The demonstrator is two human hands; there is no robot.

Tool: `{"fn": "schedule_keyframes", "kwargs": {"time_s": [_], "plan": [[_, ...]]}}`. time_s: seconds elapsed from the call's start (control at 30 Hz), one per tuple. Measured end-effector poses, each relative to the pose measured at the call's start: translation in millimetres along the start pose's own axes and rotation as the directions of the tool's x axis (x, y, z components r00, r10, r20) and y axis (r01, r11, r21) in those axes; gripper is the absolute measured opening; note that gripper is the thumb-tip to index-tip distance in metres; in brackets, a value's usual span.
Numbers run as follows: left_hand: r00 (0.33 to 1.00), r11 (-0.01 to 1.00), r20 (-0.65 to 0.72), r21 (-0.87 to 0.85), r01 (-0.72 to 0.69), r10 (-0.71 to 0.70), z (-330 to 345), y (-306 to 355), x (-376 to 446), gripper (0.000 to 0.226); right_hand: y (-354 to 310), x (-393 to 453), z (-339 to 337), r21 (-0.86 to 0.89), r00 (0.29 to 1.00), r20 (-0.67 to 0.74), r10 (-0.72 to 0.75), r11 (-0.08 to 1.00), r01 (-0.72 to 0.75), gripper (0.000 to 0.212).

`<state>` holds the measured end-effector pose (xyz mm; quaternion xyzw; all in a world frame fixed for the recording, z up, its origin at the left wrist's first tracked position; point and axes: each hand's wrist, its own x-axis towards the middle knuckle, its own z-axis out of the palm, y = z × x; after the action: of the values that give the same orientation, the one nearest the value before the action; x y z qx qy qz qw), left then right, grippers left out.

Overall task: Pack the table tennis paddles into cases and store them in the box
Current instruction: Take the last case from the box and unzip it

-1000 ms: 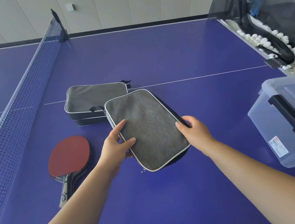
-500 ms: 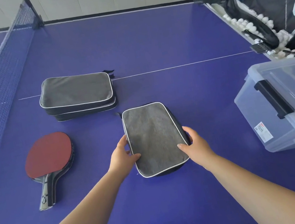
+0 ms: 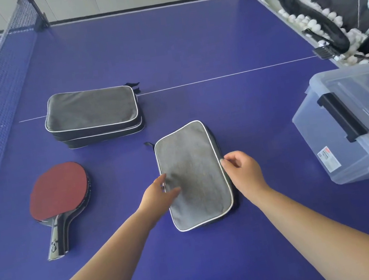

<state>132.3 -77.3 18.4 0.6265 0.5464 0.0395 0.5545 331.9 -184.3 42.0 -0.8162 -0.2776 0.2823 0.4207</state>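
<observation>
Lying flat between both hands, grey case [image 3: 193, 175]; left hand [image 3: 157, 197] fingers relaxed on its edge; right hand [image 3: 245, 171] fingers loosely curled beside it.

Arms: bare to the frame's edge, no sleeves showing
Left hand [image 3: 157, 193]: bare
Right hand [image 3: 245, 173]: bare

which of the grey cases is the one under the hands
The single grey case lying nearest the person, apart from the stacked cases farther back; left hand and right hand flank it.
</observation>
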Motion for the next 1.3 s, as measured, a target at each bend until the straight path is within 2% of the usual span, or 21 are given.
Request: {"fn": "schedule_keyframes", "kwargs": {"time_s": [0.13, 0.2, 0.3, 0.37, 0.43, 0.5, 0.63, 0.7, 0.77, 0.87, 0.93, 1.0, 1.13, 1.3], "plan": [[0.996, 0.992, 0.01, -0.095, -0.084, 0.085, 1.2, 22.6, -30.1, 0.066, -39.5, -13.5, 10.8, 0.141, 0.987, 0.052, -0.154, 0.979, 0.145, 0.014], [0.989, 0.979, -0.009, -0.141, -0.148, 0.149, 3.2, 25.9, -46.4, 0.07, -57.0, -22.4, 19.9, 0.182, 0.965, 0.143, -0.222, 0.964, 0.195, 0.016], [0.975, 0.963, -0.115, -0.174, -0.207, 0.189, -1.5, 23.5, -63.2, 0.078, -70.1, -29.8, 35.7, 0.215, 0.915, 0.29, -0.282, 0.95, 0.224, 0.019], [0.965, 0.952, -0.189, -0.211, -0.222, 0.183, -10.9, 16.4, -69.7, 0.073, -67.4, -28.9, 44.2, 0.192, 0.904, 0.326, -0.277, 0.956, 0.223, 0.02], [0.95, 0.941, -0.262, -0.241, -0.236, 0.172, -21.3, 6.5, -77.7, 0.063, -54.6, -23.4, 47.7, 0.085, 0.92, 0.313, -0.238, 0.971, 0.222, 0.019], [0.933, 0.924, -0.332, -0.293, -0.245, 0.142, -31.7, -7.1, -85.1, 0.061, -30.5, -13.8, 45.7, -0.098, 0.942, 0.28, -0.183, 0.971, 0.217, 0.021], [0.883, 0.886, -0.469, -0.414, -0.207, -0.012, -56.2, -39.0, -93.1, 0.062, 26.5, 1.3, 41.6, -0.476, 0.971, 0.233, -0.059, 0.863, 0.167, 0.039], [0.843, 0.901, -0.53, -0.403, -0.161, -0.087, -68.1, -55.3, -91.8, 0.061, 43.8, 2.8, 40.9, -0.577, 0.98, 0.199, 0.027, 0.811, 0.095, 0.049], [0.822, 0.916, -0.553, -0.386, -0.109, -0.135, -77.2, -72.8, -86.1, 0.055, 54.1, 2.8, 40.8, -0.592, 0.98, 0.179, 0.087, 0.805, 0.037, 0.055], [0.824, 0.946, -0.548, -0.321, -0.049, -0.144, -81.1, -94.7, -72.1, 0.039, 60.6, 2.9, 42.1, -0.541, 0.981, 0.163, 0.105, 0.841, 0.0, 0.056], [0.843, 0.966, -0.519, -0.259, 0.0, -0.14, -80.1, -103.6, -62.7, 0.036, 61.0, 5.0, 42.2, -0.505, 0.988, 0.133, 0.084, 0.863, -0.005, 0.053], [0.867, 0.975, -0.477, -0.217, 0.045, -0.146, -78.8, -110.6, -54.8, 0.043, 59.2, 8.5, 41.6, -0.474, 0.99, 0.122, 0.074, 0.881, -0.008, 0.051], [0.909, 0.996, -0.409, -0.068, 0.053, -0.077, -72.4, -117.9, -46.3, 0.071, 56.4, 15.1, 40.4, -0.449, 0.982, 0.149, 0.116, 0.893, -0.037, 0.043], [0.924, 0.996, -0.381, 0.054, 0.065, -0.039, -69.5, -120.0, -40.9, 0.082, 54.8, 15.3, 38.6, -0.476, 0.976, 0.216, 0.021, 0.875, 0.087, 0.04]]}}
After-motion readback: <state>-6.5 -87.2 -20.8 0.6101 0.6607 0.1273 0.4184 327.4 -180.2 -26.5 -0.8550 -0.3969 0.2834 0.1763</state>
